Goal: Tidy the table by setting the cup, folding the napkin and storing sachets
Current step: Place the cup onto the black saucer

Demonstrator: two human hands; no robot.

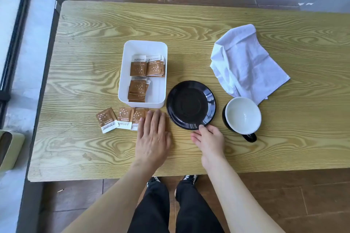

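A black saucer (191, 104) lies at the table's middle, and my right hand (209, 142) pinches its near rim between thumb and fingers. To its right stands a black cup (242, 117) with a white inside, handle toward me. A crumpled white napkin (246, 62) lies behind the cup. A white box (161, 73) left of the saucer holds several brown sachets (137, 68). More brown sachets (107, 119) lie loose in front of the box. My left hand (153, 138) rests flat, fingers together, partly covering the rightmost loose sachets.
The wooden table (94, 43) has its near edge just above my legs and shoes. A pale green chair edge (9, 149) shows at the far left. A window frame runs along the left side.
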